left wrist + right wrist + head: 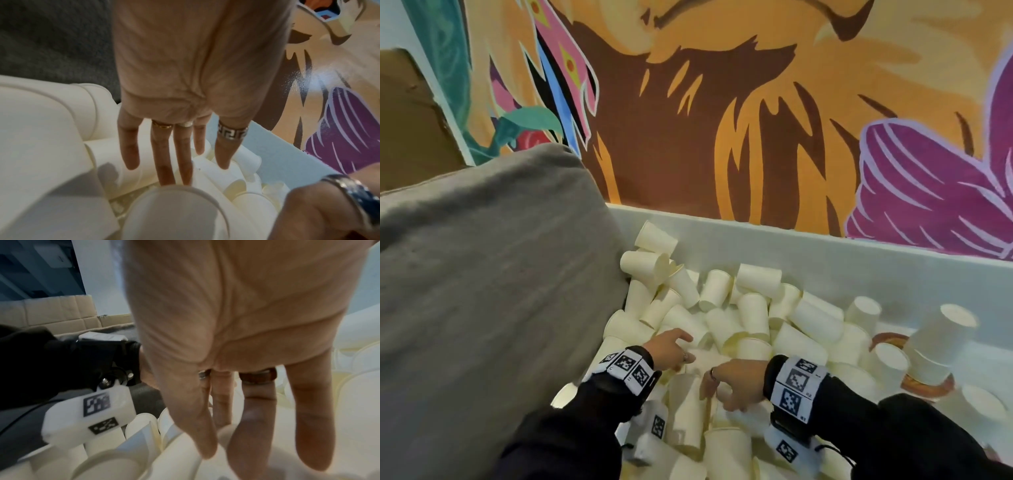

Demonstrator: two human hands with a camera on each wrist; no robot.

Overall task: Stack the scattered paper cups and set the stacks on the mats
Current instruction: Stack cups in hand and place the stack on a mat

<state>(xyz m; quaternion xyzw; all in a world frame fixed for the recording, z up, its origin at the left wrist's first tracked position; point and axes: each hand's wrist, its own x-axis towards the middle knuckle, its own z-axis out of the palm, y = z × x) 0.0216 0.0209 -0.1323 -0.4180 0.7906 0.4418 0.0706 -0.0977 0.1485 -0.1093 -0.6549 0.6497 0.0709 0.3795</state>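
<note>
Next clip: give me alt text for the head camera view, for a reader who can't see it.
Two hands, the left hand and the right hand, reach with extended fingers into a heap of scattered white paper cups on a white surface. A short stack of upside-down cups stands on an orange ring-shaped mat at right; a grey cushion lies left, a colourful mural behind.

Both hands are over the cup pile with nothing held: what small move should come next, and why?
Probably the left hand should close on one loose cup below its fingers. Both it and the right hand are spread and empty, with one stack already on the orange mat.
</note>
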